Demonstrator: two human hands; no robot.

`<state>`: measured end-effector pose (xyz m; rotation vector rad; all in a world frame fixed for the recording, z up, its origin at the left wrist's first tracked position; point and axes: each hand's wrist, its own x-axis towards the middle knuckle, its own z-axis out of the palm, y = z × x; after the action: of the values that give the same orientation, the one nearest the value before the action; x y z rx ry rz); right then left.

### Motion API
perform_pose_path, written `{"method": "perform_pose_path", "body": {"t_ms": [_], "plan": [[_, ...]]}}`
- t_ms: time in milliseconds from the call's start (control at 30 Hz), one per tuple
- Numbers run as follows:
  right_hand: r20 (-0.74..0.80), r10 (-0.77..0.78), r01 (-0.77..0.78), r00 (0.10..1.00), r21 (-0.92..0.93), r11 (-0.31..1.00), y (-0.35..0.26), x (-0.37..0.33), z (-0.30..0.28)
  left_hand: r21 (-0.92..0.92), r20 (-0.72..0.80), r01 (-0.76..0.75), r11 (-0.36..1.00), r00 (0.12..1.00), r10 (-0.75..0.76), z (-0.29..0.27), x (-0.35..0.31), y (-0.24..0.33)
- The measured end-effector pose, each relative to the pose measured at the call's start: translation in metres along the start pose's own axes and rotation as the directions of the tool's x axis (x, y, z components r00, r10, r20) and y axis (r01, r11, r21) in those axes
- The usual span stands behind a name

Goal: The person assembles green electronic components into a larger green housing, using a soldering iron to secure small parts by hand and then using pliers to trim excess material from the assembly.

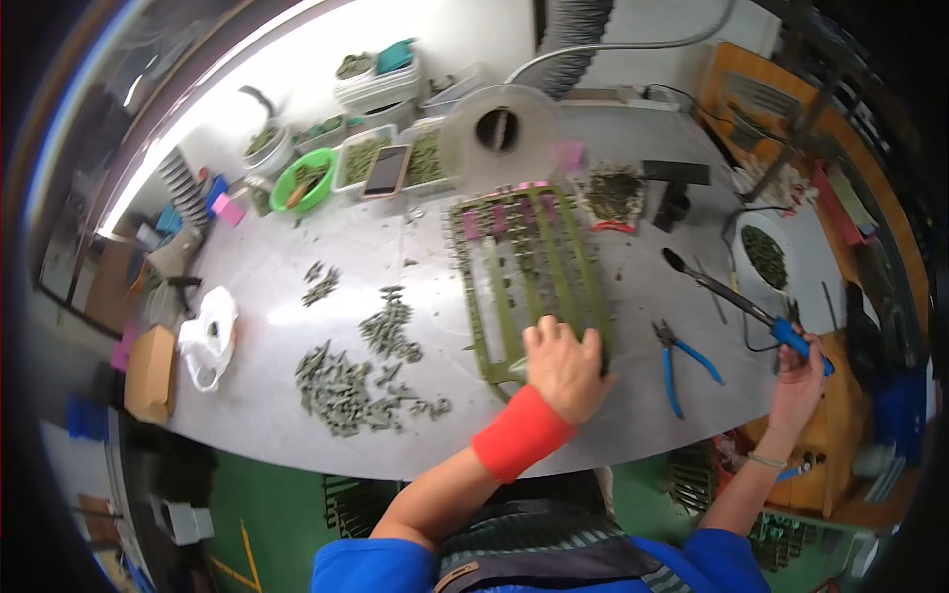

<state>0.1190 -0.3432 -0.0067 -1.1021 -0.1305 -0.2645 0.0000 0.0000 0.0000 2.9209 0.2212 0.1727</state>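
A green plating-style rack (501, 326) with long parallel bars lies on the metal table in front of me. Small dark parts line its bars, and pink pieces (499, 217) sit near its far end. My left hand (565, 371), with a red wristband, rests on the rack's near end, fingers apart. At the right, my right hand (799, 376) is closed round the blue handle of a long tool (736, 296). Its dark shaft points up and left to a black tip above the table. Blue-handled pliers (682, 363) lie between the rack and my right hand.
Piles of small grey-green parts (341, 390) lie left of the rack. Behind them stand a green bowl (303, 180), filled tubs and a phone (387, 171). A translucent hood (502, 136) with a duct stands behind the rack. A white dish (791, 252) holds dark pieces at the right.
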Motion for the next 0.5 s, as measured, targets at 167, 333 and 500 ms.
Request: {"method": "perform_pose_path", "body": {"t_ms": [167, 333, 500], "plan": [[0.039, 0.028, -0.029, 0.999, 0.016, 0.999, 0.004, 0.009, 0.000, -0.064, -0.017, 0.010, 0.998, 1.000, -0.011, 0.016, 0.007, 0.002], [0.064, 0.030, -0.031, 0.998, 0.013, 0.999, 0.004, 0.011, -0.001, -0.123, -0.087, -0.043, 0.991, 0.996, 0.032, 0.015, 0.002, -0.007], [0.063, 0.056, -0.059, 0.996, 0.055, 0.997, 0.010, 0.012, -0.011, -0.187, -0.296, -0.250, 0.950, 0.936, 0.188, -0.024, -0.043, -0.037]]}}
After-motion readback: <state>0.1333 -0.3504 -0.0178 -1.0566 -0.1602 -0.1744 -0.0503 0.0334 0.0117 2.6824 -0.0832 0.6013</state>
